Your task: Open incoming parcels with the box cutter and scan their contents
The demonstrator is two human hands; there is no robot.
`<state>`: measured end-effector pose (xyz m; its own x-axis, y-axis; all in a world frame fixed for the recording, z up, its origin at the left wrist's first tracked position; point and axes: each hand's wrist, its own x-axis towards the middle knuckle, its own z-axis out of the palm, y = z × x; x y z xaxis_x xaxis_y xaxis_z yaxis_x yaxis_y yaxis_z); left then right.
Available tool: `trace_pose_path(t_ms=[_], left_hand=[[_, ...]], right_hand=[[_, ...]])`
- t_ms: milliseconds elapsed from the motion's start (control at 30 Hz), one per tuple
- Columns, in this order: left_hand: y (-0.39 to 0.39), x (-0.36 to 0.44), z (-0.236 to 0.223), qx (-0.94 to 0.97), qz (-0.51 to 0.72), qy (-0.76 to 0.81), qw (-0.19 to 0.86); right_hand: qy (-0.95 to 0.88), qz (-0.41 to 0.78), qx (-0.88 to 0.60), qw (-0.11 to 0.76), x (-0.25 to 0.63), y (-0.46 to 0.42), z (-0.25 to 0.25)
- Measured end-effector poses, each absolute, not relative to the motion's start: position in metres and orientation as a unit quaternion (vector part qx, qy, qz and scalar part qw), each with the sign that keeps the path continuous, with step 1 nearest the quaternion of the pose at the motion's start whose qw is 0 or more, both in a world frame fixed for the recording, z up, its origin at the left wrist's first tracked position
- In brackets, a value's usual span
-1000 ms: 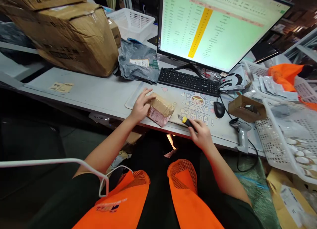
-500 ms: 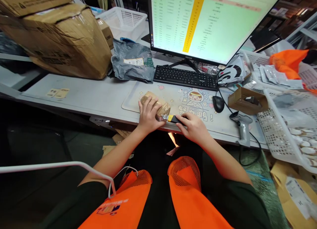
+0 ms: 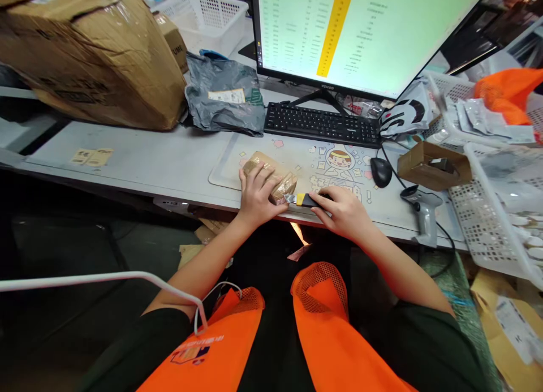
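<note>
**Knife (image 3: pixel 303 199) at the end of a taped box (image 3: pixel 285 185)**

I see a person in an orange vest (image 3: pixel 190 361) seated at a pale worktop (image 3: pixel 156 160), both hands close together near its front edge. The small brown box lies on a printed mat (image 3: pixel 227 168). The left hand (image 3: pixel 257 197) grips it, fingers spread over the top and thumb along the near side, so much of the box is hidden. The right hand (image 3: pixel 343 211) is closed around the knife's dark handle, covering most of it; a yellow collar and metal blade show. The blade tip meets the box's right end beside the left thumb; I cannot tell whether it has gone in.

Behind the mat are a keyboard (image 3: pixel 320 123) and a monitor (image 3: pixel 373 35); its top is cut off, and the text in its rows is too small to read. To the keyboard's left is a crumpled grey bag (image 3: pixel 224 106), contents hidden, its label unreadable. Further left, a big carton (image 3: pixel 106 69) runs out of view.

On the right are a mouse (image 3: pixel 380 171), a scanner (image 3: pixel 425 214), an open carton (image 3: pixel 435 166) with something dark inside that I can't identify, and a white basket (image 3: pixel 479 225), cut off at the edge. Below the worktop, a bright strip (image 3: pixel 298 233) shows amid deep shadow, hard to make out.
</note>
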<state>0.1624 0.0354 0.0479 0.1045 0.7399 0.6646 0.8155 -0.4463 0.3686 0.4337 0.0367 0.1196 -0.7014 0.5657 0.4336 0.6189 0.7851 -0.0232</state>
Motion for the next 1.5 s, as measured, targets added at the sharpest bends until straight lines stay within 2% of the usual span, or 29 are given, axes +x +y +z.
trace_pose_path(t_ms=[233, 300, 400, 467, 567, 700, 800, 967, 1133, 1367, 1500], left_hand=[[0.037, 0.161, 0.042, -0.741, -0.435, -0.508, 0.06], [0.036, 0.162, 0.042, -0.74, -0.437, -0.507, 0.062], [0.038, 0.155, 0.043, -0.747, -0.444, -0.492, 0.054], [0.042, 0.14, 0.047, -0.773, -0.441, -0.455, 0.022], [0.041, 0.107, 0.055, -0.812, -0.425, -0.394, -0.067], [0.023, 0.088, 0.073, -0.758, -0.418, -0.485, -0.125], [0.016, 0.095, 0.089, -0.739, -0.377, -0.551, -0.088], [0.035, 0.08, 0.107, -0.804, -0.298, -0.515, -0.011], [0.035, 0.084, 0.097, -0.813, -0.257, -0.523, -0.002], [0.041, 0.132, 0.057, -0.731, -0.403, -0.547, 0.065], [0.052, 0.129, 0.053, -0.74, -0.427, -0.515, 0.073]], right_hand=[[-0.93, -0.106, -0.263, 0.234, 0.43, 0.05, 0.118], [-0.915, -0.093, -0.314, 0.238, 0.441, 0.065, 0.119], [-0.835, -0.085, -0.463, 0.285, 0.476, 0.089, 0.122], [-0.796, -0.055, -0.513, 0.316, 0.5, 0.092, 0.121], [-0.8, 0.018, -0.503, 0.326, 0.521, 0.072, 0.11], [-0.801, 0.064, -0.5, 0.323, 0.518, 0.038, 0.086], [-0.808, 0.08, -0.491, 0.317, 0.503, 0.03, 0.079], [-0.848, 0.121, -0.422, 0.297, 0.465, 0.037, 0.095], [-0.886, 0.112, -0.355, 0.277, 0.426, 0.04, 0.104], [-0.894, 0.072, -0.335, 0.288, 0.405, 0.049, 0.097], [-0.895, 0.076, -0.339, 0.28, 0.407, 0.055, 0.102]])
